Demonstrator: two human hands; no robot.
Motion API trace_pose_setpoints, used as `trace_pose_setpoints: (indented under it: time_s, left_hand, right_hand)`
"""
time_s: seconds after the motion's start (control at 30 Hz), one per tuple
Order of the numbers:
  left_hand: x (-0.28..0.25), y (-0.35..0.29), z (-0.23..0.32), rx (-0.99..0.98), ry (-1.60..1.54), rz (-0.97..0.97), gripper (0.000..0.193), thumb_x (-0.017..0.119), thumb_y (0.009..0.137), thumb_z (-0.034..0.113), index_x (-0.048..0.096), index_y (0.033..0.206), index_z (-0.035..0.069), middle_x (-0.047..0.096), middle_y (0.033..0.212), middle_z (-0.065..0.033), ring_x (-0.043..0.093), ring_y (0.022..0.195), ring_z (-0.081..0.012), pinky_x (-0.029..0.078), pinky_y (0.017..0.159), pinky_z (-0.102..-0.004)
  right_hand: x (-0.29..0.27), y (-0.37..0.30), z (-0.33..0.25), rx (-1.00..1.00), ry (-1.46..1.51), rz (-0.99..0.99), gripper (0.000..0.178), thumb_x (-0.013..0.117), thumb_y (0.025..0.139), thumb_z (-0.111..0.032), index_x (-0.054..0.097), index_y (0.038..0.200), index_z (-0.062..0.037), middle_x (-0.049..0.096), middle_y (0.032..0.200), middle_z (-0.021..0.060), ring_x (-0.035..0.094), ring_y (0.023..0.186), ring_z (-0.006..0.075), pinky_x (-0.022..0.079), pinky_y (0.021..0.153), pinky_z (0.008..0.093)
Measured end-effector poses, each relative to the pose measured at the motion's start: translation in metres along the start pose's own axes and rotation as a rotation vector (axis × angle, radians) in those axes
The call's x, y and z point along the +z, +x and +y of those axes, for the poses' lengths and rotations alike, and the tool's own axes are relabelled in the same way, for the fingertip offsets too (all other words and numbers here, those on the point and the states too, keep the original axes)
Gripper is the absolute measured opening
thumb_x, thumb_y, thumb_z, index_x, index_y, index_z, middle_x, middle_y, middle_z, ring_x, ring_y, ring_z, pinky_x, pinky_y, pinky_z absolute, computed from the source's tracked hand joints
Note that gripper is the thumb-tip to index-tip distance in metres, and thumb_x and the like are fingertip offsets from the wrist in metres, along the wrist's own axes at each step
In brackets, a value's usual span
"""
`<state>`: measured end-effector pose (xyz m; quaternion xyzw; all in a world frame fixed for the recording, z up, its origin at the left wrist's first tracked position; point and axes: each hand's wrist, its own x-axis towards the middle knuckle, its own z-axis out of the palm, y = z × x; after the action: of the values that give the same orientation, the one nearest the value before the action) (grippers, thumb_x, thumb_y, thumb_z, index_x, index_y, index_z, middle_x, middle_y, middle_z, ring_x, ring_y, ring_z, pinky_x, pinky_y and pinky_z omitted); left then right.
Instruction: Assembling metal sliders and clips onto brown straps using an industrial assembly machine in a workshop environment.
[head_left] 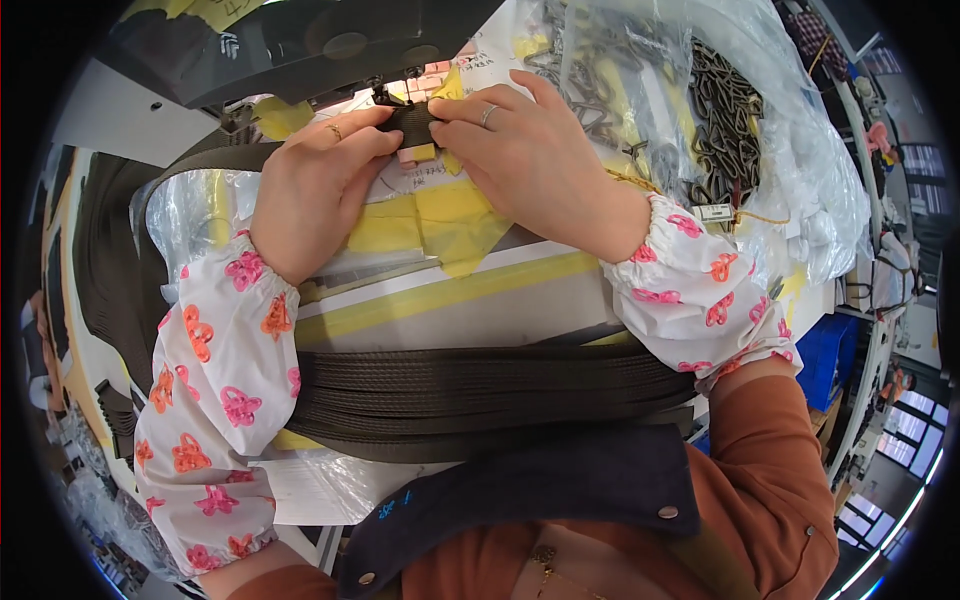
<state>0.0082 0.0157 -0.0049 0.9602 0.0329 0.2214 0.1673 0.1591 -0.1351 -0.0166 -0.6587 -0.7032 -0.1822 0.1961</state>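
Under the needle and presser foot (408, 88) of a dark sewing machine (300, 45) lies a short piece of dark webbing strap (418, 125). My left hand (312, 190) is closed, thumb and fingertips pressed on the strap's left edge. From the other side my right hand (535, 160) pinches its right edge, fingers bent close to the needle. A longer run of the webbing (225, 156) passes leftward behind my left hand. A small pink and yellow block (418, 154) sits just in front of the strap. My fingertips hide part of the strap.
A thick bundle of dark webbing (490, 395) lies across the table's near side, and more webbing (110, 260) hangs at the left. Yellow tape (440, 215) covers the machine bed. Clear plastic bags with metal buckles (725, 120) stand at the right, above a blue bin (828, 355).
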Motion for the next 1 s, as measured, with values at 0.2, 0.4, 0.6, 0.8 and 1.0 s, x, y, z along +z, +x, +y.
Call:
trace_pose_setpoints:
  time_s: [0.2, 0.4, 0.6, 0.8, 1.0]
  left_hand:
    - [-0.004, 0.002, -0.003, 0.083, 0.070, -0.034, 0.020, 0.057, 0.077, 0.003, 0.063, 0.095, 0.005, 0.061, 0.104, -0.0122, 0.059, 0.092, -0.0299, 0.048, 0.080, -0.0354]
    - [0.001, 0.003, -0.013, 0.035, 0.085, -0.058, 0.024, 0.053, 0.079, 0.001, 0.062, 0.100, 0.009, 0.059, 0.110, -0.0088, 0.061, 0.087, -0.0281, 0.051, 0.069, -0.0341]
    - [0.008, 0.007, -0.024, -0.064, 0.005, -0.053, 0.024, 0.051, 0.082, 0.004, 0.062, 0.102, 0.012, 0.062, 0.103, -0.0069, 0.061, 0.080, -0.0279, 0.050, 0.064, -0.0329]
    - [-0.003, 0.007, -0.027, -0.087, -0.076, -0.138, 0.028, 0.045, 0.087, 0.003, 0.055, 0.113, 0.010, 0.058, 0.110, -0.0122, 0.057, 0.097, -0.0301, 0.047, 0.079, -0.0324]
    - [0.005, 0.008, -0.024, -0.041, -0.028, 0.018, 0.030, 0.055, 0.078, 0.005, 0.062, 0.104, 0.018, 0.063, 0.081, -0.0097, 0.061, 0.074, -0.0285, 0.049, 0.063, -0.0342]
  right_hand:
    - [-0.001, 0.003, 0.002, -0.016, -0.034, -0.029, 0.015, 0.055, 0.071, -0.008, 0.061, 0.084, -0.0107, 0.063, 0.098, -0.0010, 0.057, 0.086, 0.0172, 0.035, 0.090, 0.0447]
    - [0.001, 0.007, 0.010, -0.022, -0.053, -0.011, 0.017, 0.054, 0.072, -0.008, 0.062, 0.087, -0.0112, 0.064, 0.088, -0.0004, 0.058, 0.083, 0.0168, 0.036, 0.089, 0.0458]
    - [0.008, 0.015, 0.020, -0.008, -0.097, -0.076, 0.018, 0.052, 0.075, -0.008, 0.062, 0.090, -0.0110, 0.061, 0.072, 0.0015, 0.058, 0.081, 0.0183, 0.035, 0.089, 0.0468]
    - [0.006, 0.020, 0.021, 0.025, 0.016, -0.109, 0.023, 0.054, 0.075, -0.008, 0.062, 0.097, -0.0094, 0.062, 0.103, 0.0016, 0.054, 0.099, 0.0191, 0.032, 0.095, 0.0500]
    - [-0.005, 0.019, 0.017, 0.101, 0.070, -0.214, 0.028, 0.057, 0.074, -0.006, 0.062, 0.101, -0.0090, 0.059, 0.112, 0.0002, 0.051, 0.105, 0.0195, 0.031, 0.097, 0.0507]
